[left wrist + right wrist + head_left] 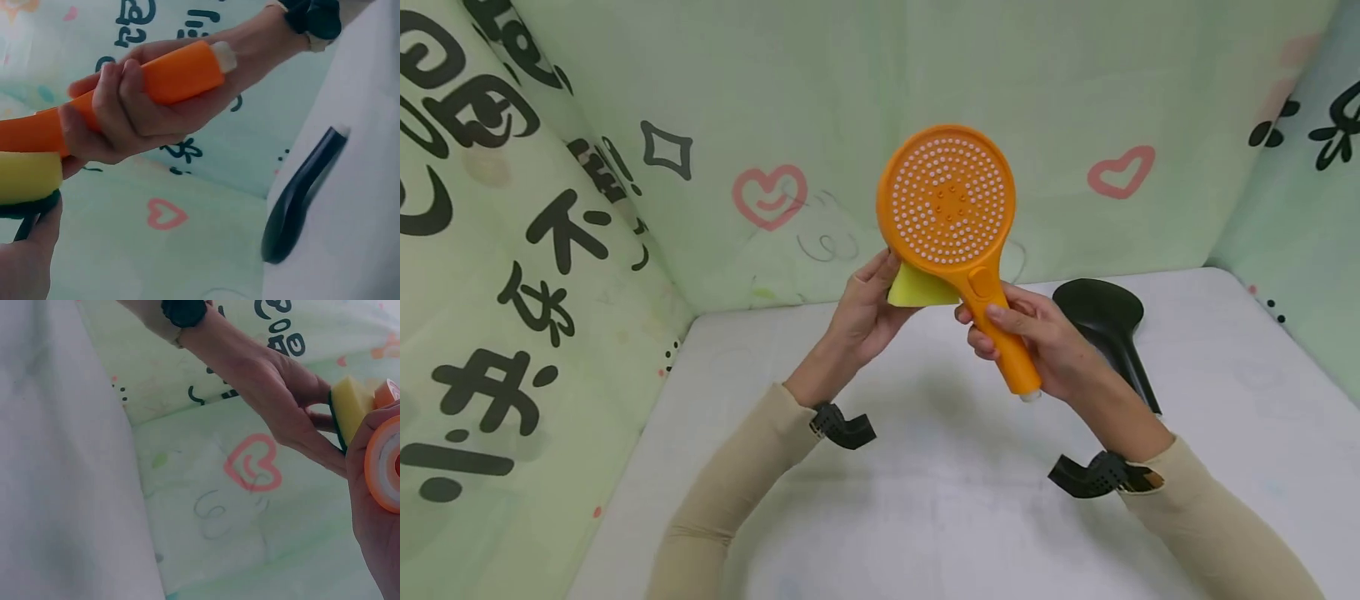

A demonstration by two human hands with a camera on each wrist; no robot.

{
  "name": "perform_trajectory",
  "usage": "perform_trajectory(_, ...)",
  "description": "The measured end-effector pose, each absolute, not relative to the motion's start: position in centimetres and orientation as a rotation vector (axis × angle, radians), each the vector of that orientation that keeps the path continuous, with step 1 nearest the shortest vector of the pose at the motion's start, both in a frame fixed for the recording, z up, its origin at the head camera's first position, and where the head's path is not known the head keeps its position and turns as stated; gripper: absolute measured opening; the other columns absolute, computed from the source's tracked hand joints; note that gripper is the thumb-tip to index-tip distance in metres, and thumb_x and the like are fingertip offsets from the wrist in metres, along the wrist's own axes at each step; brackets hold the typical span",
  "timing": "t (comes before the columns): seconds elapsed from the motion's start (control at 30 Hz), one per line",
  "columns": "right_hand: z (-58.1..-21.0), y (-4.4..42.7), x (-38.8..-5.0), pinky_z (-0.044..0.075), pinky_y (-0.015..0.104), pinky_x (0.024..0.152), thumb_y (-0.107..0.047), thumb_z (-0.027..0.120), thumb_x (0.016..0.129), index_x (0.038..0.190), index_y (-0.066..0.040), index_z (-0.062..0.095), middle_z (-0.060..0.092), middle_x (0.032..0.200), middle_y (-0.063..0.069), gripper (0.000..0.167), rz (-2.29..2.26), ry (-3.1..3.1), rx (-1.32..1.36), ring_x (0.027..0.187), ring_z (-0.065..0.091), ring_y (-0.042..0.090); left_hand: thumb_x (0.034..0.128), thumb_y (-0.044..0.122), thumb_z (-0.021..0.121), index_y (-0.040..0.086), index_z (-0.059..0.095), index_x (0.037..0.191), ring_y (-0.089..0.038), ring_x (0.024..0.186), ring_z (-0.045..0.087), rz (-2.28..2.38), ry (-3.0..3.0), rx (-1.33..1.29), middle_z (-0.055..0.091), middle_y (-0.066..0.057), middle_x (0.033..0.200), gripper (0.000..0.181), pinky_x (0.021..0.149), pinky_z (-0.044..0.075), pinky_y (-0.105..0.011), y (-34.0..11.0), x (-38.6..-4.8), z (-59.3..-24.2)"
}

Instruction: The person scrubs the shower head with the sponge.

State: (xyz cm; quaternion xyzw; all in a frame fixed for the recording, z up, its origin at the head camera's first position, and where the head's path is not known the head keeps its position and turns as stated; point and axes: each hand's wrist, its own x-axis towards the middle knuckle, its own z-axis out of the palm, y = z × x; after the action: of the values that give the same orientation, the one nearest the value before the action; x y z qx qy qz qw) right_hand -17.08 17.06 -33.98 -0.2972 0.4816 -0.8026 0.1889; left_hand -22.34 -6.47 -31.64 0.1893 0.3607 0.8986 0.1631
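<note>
An orange shower head (pixel 958 258) is held up above the table, its white-dotted spray face toward the head camera. My right hand (pixel 1048 337) grips its handle, fingers wrapped around it in the left wrist view. A pale fitting (pixel 225 56) shows at the handle's end. Behind the round head, my left hand (pixel 865 308) holds a yellow sponge (pixel 921 287) with a dark green scouring side (pixel 336 422). The yellow side faces the back of the shower head and seems to touch it. Some left fingers are hidden behind the sponge and shower head.
A black shower head (pixel 1101 312) lies on the white table (pixel 925 500) at the back right, beyond my right forearm. Green sheets (pixel 820 100) with drawings and writing stand around the table's back and sides. Each wrist wears a dark strap with a bracket.
</note>
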Motion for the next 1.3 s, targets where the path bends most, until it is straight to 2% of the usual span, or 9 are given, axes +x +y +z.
perform_trajectory(0.2,-35.2,17.3,-16.7,0.055,0.021,0.077,-0.007,0.037,0.11,0.133,-0.004,0.05,0.062,0.107,0.005,0.027,-2.171,1.418,-0.787,0.08,0.061,0.013,0.082,0.03,0.082,0.009,0.071,0.124,-0.021,0.104,0.064,2.782,1.183,0.771,0.066,-0.011,0.118,0.049,0.089,0.058,-0.031,-8.2,-23.7,-29.4)
perform_trajectory(0.37,-35.7,17.6,-16.7,0.055,0.023,0.073,-0.006,0.042,0.108,0.132,-0.004,0.053,0.061,0.105,0.007,0.026,-2.128,1.652,-0.806,0.076,0.06,0.015,0.0842,0.028,0.081,-0.006,0.058,0.139,-0.023,0.109,0.068,2.708,1.635,1.001,0.069,-0.012,0.123,0.069,0.095,0.057,-0.034,-9.7,-23.9,-28.9)
perform_trajectory(0.53,-35.2,17.9,-16.8,0.055,0.025,0.07,-0.005,0.046,0.107,0.13,-0.001,0.055,0.061,0.102,0.01,0.025,-2.119,1.811,-0.804,0.073,0.059,0.017,0.0821,0.03,0.084,-0.012,0.052,0.138,-0.023,0.113,0.07,2.678,1.817,1.034,0.07,-0.011,0.125,0.077,0.095,0.057,-0.037,-10.1,-23.2,-29.7)
perform_trajectory(0.7,-34.9,17.9,-16.9,0.057,0.024,0.073,-0.009,0.048,0.108,0.132,-0.002,0.053,0.061,0.103,0.008,0.025,-2.178,1.804,-0.702,0.074,0.061,0.015,0.0811,0.03,0.084,-0.012,0.052,0.138,-0.022,0.114,0.07,2.626,1.86,1.02,0.07,-0.011,0.126,0.078,0.096,0.056,-0.039,-10.1,-23.0,-30.2)
perform_trajectory(0.8,-35.0,18.2,-17.0,0.057,0.024,0.074,-0.009,0.048,0.108,0.131,-0.001,0.052,0.061,0.102,0.008,0.025,-2.132,1.824,-0.698,0.075,0.061,0.016,0.0827,0.028,0.083,-0.011,0.054,0.137,-0.021,0.111,0.07,2.54,1.968,1.037,0.069,-0.016,0.125,0.072,0.095,0.057,-0.039,-10.4,-23.1,-29.9)
perform_trajectory(0.93,-35.3,19.0,-16.8,0.054,0.029,0.072,-0.007,0.05,0.106,0.128,0.002,0.054,0.061,0.098,0.011,0.024,-1.918,1.973,-0.787,0.072,0.059,0.022,0.0904,0.01,0.077,-0.006,0.061,0.134,-0.021,0.109,0.07,2.295,2.274,1.109,0.068,-0.018,0.129,0.049,0.093,0.058,-0.036,-11.3,-23.8,-28.2)
perform_trajectory(1.03,-35.4,19.5,-16.7,0.052,0.032,0.07,-0.01,0.055,0.105,0.13,0.0,0.056,0.063,0.096,0.013,0.027,-1.774,2.134,-0.811,0.071,0.059,0.026,0.0902,-0.001,0.074,0.0,0.065,0.133,-0.022,0.116,0.068,2.015,2.472,1.198,0.065,-0.013,0.136,0.044,0.096,0.056,-0.035,-11.6,-24.5,-26.7)
perform_trajectory(1.13,-35.2,19.9,-16.7,0.052,0.032,0.069,-0.013,0.058,0.104,0.134,-0.002,0.056,0.064,0.093,0.014,0.031,-1.707,2.284,-0.786,0.071,0.06,0.028,0.0889,0.0,0.076,0.002,0.066,0.132,-0.022,0.122,0.065,1.821,2.536,1.254,0.063,-0.011,0.139,0.044,0.099,0.055,-0.035,-11.7,-25.0,-26.0)
perform_trajectory(1.3,-34.8,20.6,-16.8,0.051,0.031,0.067,-0.014,0.061,0.103,0.133,-0.004,0.058,0.063,0.087,0.015,0.032,-1.629,2.459,-0.769,0.07,0.06,0.028,0.09,0.002,0.076,0.005,0.066,0.133,-0.023,0.116,0.068,1.757,2.522,1.156,0.064,-0.01,0.138,0.045,0.096,0.057,-0.034,-12.3,-25.3,-26.1)
